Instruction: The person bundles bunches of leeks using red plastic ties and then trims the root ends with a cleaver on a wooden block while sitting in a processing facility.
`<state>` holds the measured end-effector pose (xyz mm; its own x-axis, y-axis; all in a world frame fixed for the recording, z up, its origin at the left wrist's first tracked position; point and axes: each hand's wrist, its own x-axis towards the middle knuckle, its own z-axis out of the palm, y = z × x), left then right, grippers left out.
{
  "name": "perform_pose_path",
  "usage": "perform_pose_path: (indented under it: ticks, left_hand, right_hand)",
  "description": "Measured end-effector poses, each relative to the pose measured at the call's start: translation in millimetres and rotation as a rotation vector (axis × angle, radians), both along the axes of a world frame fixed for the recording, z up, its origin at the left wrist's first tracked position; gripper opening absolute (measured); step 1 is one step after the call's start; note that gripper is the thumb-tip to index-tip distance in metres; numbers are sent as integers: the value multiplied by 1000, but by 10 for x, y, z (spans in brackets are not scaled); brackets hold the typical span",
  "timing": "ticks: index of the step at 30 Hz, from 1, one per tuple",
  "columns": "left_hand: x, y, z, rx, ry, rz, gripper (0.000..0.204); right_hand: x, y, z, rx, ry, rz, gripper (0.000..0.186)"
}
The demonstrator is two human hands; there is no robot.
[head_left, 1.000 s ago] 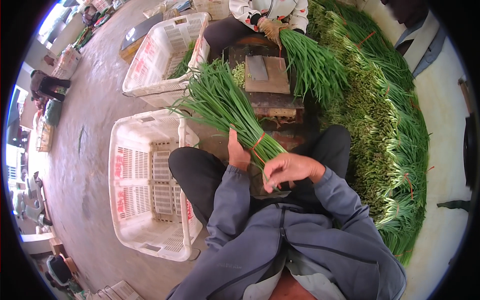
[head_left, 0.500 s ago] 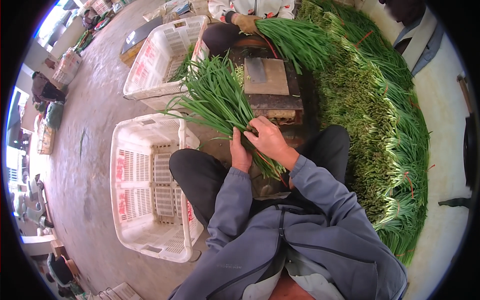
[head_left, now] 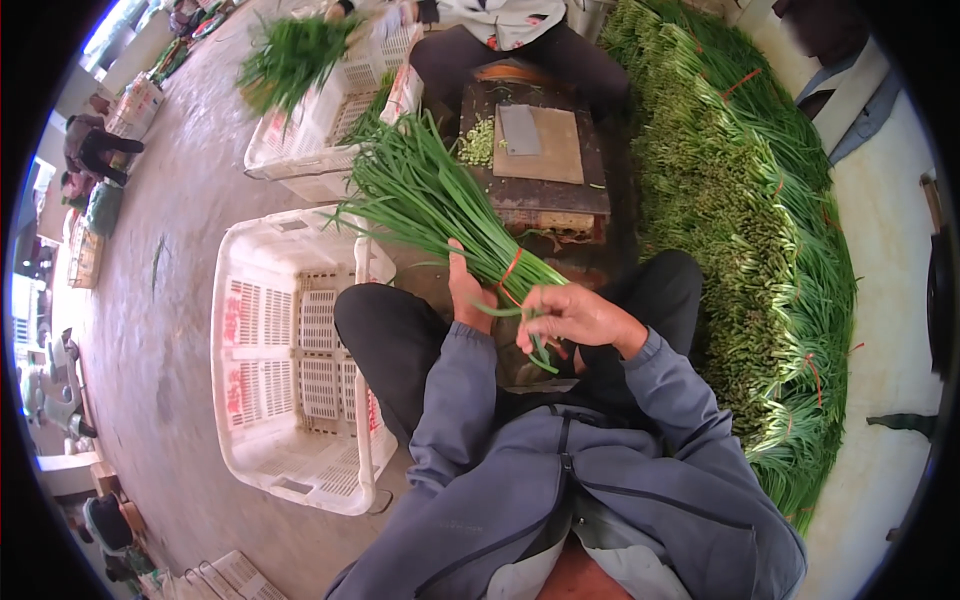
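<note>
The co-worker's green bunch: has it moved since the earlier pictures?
Yes: the co-worker's green bunch has swung left, from the wooden board's right to well left of it.

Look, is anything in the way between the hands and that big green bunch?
Nothing visible blocks the left hand: it touches the banded bunch of chive-like greens. The right hand, by the bunch's tied end, pinches a few loose leaves; nothing else visible stands between.

White crate (head_left: 250, 385), tan board (head_left: 562, 160) — grey slab (head_left: 519, 131) atop
</note>
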<state>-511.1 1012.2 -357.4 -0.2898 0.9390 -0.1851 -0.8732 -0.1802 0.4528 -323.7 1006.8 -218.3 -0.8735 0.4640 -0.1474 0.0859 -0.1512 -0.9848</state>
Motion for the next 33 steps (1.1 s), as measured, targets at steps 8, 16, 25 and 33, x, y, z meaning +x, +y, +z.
perform_pose_path:
  ticks: [8, 16, 25, 33]
  left_hand:
    - [52, -1, -139, 1, 64, 39, 41]
    - [133, -13, 27, -9, 38, -7, 52]
    - [241, 37, -221, 65, 434, 70, 51]
    - [214, -1, -119, 1, 123, -14, 61]
  right_hand:
    - [-569, 275, -471, 899, -196, -413, 32]
    - [-162, 187, -373, 543, -195, 105, 17]
    - [-1024, 561, -98, 704, -96, -365, 25]
    - [-1196, 740, -133, 770, -232, -403, 24]
